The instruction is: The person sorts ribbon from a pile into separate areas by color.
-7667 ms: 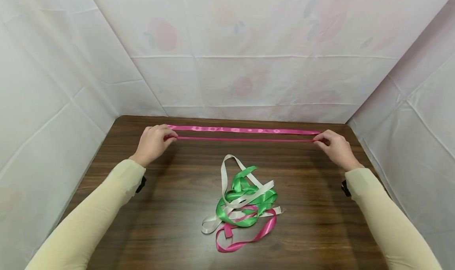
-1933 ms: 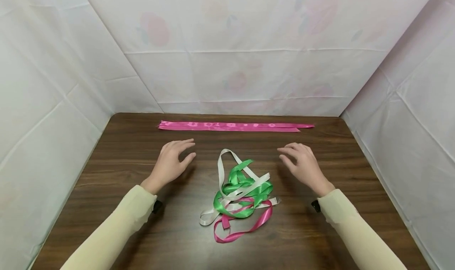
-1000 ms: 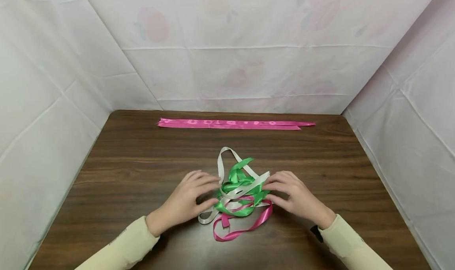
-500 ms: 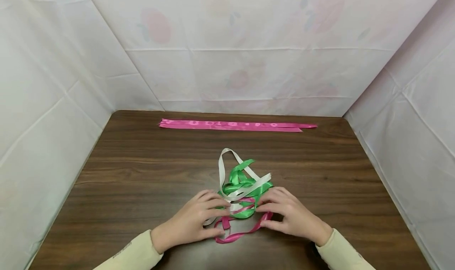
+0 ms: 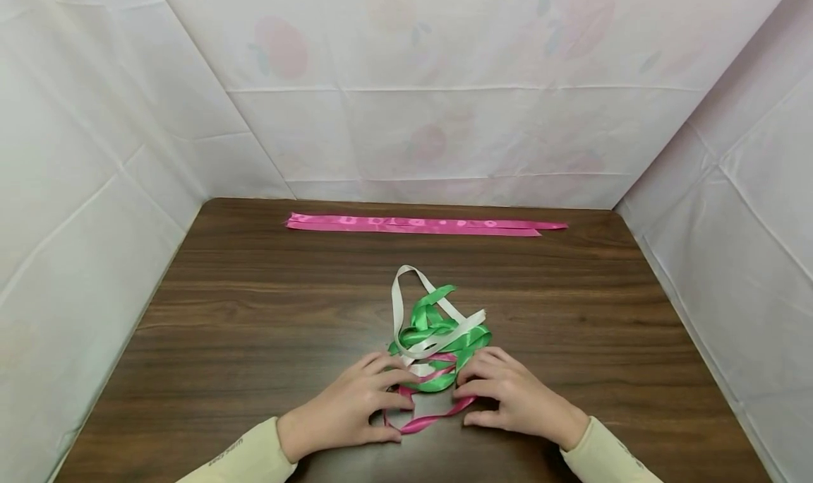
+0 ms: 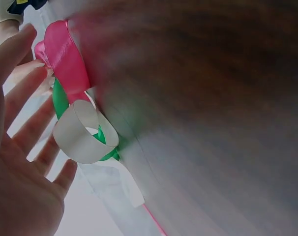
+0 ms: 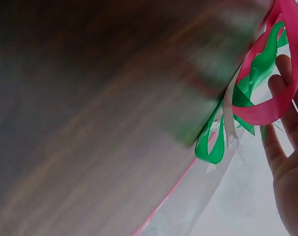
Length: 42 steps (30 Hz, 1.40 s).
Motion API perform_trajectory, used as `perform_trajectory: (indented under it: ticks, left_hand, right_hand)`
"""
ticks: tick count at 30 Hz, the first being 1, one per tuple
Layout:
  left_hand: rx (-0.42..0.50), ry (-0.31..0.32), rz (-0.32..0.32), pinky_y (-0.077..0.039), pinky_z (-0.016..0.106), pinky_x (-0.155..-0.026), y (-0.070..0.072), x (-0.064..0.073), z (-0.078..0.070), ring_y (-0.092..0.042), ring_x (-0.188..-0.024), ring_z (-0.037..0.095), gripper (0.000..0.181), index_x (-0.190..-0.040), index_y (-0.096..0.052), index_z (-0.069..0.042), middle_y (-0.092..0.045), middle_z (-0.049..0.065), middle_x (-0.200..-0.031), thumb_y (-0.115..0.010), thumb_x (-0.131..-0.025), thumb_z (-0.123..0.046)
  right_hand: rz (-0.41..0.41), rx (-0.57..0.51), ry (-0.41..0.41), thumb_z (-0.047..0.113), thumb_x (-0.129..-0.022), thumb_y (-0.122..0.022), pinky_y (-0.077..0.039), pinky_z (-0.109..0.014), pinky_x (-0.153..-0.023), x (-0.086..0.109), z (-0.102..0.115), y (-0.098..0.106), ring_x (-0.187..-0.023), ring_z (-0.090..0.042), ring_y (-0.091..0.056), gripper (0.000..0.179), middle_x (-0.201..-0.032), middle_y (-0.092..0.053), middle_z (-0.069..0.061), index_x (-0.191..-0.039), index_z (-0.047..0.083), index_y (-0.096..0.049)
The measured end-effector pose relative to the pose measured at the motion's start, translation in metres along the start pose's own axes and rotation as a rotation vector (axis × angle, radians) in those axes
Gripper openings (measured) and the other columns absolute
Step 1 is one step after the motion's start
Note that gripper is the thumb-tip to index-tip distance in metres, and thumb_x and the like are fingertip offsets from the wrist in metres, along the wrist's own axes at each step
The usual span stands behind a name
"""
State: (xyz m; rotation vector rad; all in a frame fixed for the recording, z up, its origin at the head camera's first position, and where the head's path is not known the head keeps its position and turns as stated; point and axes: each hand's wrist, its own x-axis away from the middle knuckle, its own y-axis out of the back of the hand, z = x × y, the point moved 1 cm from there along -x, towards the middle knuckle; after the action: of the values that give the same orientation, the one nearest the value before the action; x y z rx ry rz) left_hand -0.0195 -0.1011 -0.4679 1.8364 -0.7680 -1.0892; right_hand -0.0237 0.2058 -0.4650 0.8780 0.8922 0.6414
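Note:
A tangled heap of satin ribbons lies mid-table in the head view: a green ribbon (image 5: pixel 473 336), a white ribbon (image 5: pixel 397 306) and a pink ribbon (image 5: pixel 428 422) looping toward the near side. My left hand (image 5: pixel 356 404) is at the heap's near left, fingers spread over the pink and white loops. Opposite it, my right hand (image 5: pixel 517 398) reaches over the pink ribbon's right side with fingers apart. The left wrist view shows the left fingers extended beside a white loop (image 6: pixel 85 135). In the right wrist view, a pink loop (image 7: pixel 267 112) passes in front of the right fingers.
Two pink ribbon strips (image 5: pixel 413 225) lie stretched side by side along the far edge of the brown wooden table (image 5: pixel 254 285). White cloth (image 5: pixel 432 130) with faded fruit prints hangs behind the table, and more white cloth lines both sides.
The pink strip once held taut now lies beside the other at the back. Both hands have come down to the heap, then slid toward its near side. The heap has barely shifted.

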Motion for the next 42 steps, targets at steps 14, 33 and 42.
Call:
perform_trajectory:
  ticks: [14, 33, 42]
  left_hand:
    - [0.048, 0.027, 0.079, -0.045, 0.045, -0.109, -0.003, 0.000, -0.001, -0.057, -0.130, 0.022, 0.011, -0.080, -0.078, -0.033, -0.068, -0.005, -0.132, -0.088, -0.080, -0.037]
    - [0.128, 0.098, 0.024, -0.047, 0.043, -0.107, 0.006, 0.002, -0.004, -0.058, -0.126, 0.018, 0.018, -0.075, -0.069, -0.029, -0.068, -0.009, -0.129, -0.085, -0.082, -0.025]
    - [0.185, 0.141, 0.002, -0.049, 0.044, -0.105, 0.024, -0.003, -0.004, -0.056, -0.126, 0.016, 0.017, -0.080, -0.068, -0.029, -0.066, -0.006, -0.134, -0.082, -0.088, -0.025]
  right_hand:
    - [0.055, 0.072, 0.024, 0.023, -0.082, -0.087, -0.046, -0.032, -0.102, 0.000, 0.002, -0.007, -0.094, -0.002, -0.060, 0.014, -0.092, -0.066, 0.018, -0.088, 0.027, -0.076]
    - [0.024, 0.000, 0.010, 0.023, -0.086, -0.084, -0.050, -0.025, -0.091, -0.003, 0.006, -0.001, -0.086, 0.002, -0.060, 0.011, -0.084, -0.067, 0.019, -0.088, 0.026, -0.074]
    - [-0.023, -0.081, -0.003, 0.026, -0.094, -0.078, -0.051, -0.022, -0.092, -0.010, 0.010, 0.015, -0.092, 0.002, -0.066, 0.003, -0.091, -0.072, 0.020, -0.096, 0.027, -0.076]
